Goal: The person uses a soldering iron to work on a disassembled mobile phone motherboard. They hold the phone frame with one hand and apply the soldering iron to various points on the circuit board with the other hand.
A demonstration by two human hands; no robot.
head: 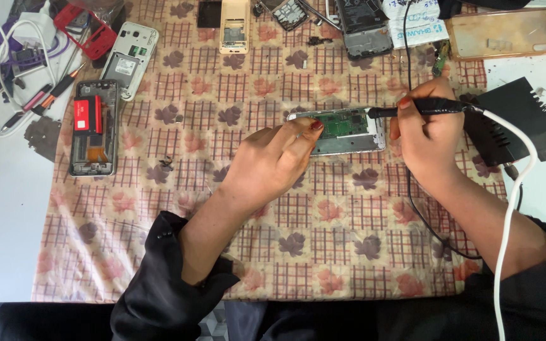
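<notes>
- My left hand point(272, 161) rests on the patterned cloth point(323, 240), fingers drawn close together, fingertips point(311, 129) pressing down on the left end of the opened phone point(349, 132) to steady it
- My right hand point(426, 129) is curled tight around the black soldering iron point(424, 108), thumb and fingers pinching its handle; the tip points left and sits over the right edge of the green circuit board point(344, 124)
- The opened phone lies flat near the middle of the cloth, between my two hands, with one green circuit board seated inside its silver frame
- One white cable point(516, 183) runs from the soldering iron back across my right forearm; one thin black wire point(407, 57) crosses the cloth from the top edge toward me
- One black box-shaped unit point(513, 120) sits just right of my right hand, partly on the white table point(7, 208)
- At far left, one stripped phone frame point(94, 128) holds a red battery point(88, 114); above it lies one white phone back point(129, 60)
- Along the top edge: one beige handset shell point(234, 25), one dark phone body point(364, 26), and one clear orange-tinted case point(507, 33)
- Top left, a tangle of white cords point(7, 57) lies beside a red casing point(90, 31); how many cords, I cannot tell
</notes>
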